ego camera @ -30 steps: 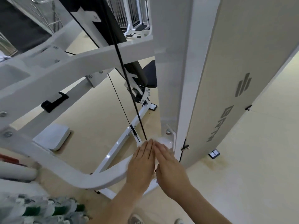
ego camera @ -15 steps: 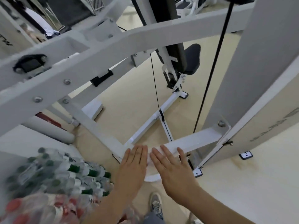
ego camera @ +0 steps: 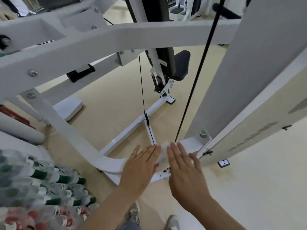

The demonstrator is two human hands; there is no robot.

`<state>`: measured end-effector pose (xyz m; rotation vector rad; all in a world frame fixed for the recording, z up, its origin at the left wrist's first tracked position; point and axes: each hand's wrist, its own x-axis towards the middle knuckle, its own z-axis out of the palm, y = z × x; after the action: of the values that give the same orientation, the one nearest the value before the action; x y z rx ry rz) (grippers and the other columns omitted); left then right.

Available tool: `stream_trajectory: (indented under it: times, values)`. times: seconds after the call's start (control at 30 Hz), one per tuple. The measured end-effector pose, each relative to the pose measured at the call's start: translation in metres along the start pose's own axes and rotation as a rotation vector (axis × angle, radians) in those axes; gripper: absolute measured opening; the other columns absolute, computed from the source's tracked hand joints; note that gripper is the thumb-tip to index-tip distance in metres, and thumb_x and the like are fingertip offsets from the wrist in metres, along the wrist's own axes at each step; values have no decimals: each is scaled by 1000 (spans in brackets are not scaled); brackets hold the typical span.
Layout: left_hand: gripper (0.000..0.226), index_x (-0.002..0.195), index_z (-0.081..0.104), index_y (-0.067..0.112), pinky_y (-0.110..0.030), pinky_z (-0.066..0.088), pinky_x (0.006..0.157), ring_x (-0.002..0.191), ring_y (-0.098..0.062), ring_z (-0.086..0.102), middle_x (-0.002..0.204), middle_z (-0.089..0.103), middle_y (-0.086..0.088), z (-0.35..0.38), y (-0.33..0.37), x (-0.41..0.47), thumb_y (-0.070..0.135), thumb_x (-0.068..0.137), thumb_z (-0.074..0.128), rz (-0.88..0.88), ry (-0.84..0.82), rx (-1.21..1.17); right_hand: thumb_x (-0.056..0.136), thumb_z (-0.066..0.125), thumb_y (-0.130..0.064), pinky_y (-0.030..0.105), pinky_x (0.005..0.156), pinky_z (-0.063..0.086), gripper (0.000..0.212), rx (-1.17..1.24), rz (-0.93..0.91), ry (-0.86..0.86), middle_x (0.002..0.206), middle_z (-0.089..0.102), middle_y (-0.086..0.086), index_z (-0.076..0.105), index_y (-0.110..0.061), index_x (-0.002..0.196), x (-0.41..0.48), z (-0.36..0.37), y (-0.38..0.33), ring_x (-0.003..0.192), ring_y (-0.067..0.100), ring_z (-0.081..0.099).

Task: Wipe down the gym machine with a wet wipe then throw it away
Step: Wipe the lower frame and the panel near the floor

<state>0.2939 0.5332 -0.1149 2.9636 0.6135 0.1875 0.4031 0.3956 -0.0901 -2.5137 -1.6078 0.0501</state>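
A white wet wipe (ego camera: 163, 152) lies flat on the low curved bar (ego camera: 109, 161) of the white gym machine. My left hand (ego camera: 141, 165) presses on the wipe's left part with straight fingers. Beside it, my right hand (ego camera: 184, 168) lies flat on the wipe's right part, fingers spread a little. Most of the wipe is hidden under the two palms. The bar runs right to a bolted bracket (ego camera: 201, 136) at the foot of the tall white weight-stack cover (ego camera: 249, 83).
Two black cables (ego camera: 191, 95) drop to the bar just beyond my fingers. A big white arm (ego camera: 93, 45) crosses overhead. The black seat (ego camera: 181, 63) stands further back. Shrink-wrapped bottle packs (ego camera: 38, 188) sit at the lower left. My shoes (ego camera: 134, 213) show below on the beige floor.
Both hands slid left along the bar with the wipe, then back a little to the right. The view swung left and downward, bringing the bottle packs into sight.
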Motion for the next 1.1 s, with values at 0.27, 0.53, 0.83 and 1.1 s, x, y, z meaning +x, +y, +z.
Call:
stream_trajectory:
  times: [0.27,0.53,0.83,1.1]
  values:
    - [77,144,39,22,-45,10,118,141,-12,33,148,44,8,-19,-37,-45,19,72,67,-181,-107,-33,75,30,-22,48,97,30,70,85,-191,-88,146,50,7,50,-8,140,7,13,-56,132,21,50]
    - [63,127,55,18,-33,42,102,119,-16,46,130,48,4,-37,-68,-85,0,67,53,-409,222,-386,54,86,-13,28,62,47,47,185,-262,33,86,61,1,70,-15,98,51,17,-101,72,19,58]
    - [44,107,55,30,-29,50,78,94,-2,50,106,45,22,-43,-132,-108,2,73,54,-564,247,-510,53,90,-32,28,50,41,40,111,-93,-190,68,60,1,60,-15,73,99,27,-180,57,20,58]
    - [39,114,59,27,-32,54,77,96,-4,57,107,52,20,-51,-177,-91,10,81,48,-549,324,-587,96,48,-22,28,62,40,27,206,-95,-323,106,60,6,39,-8,118,170,38,-236,92,23,65]
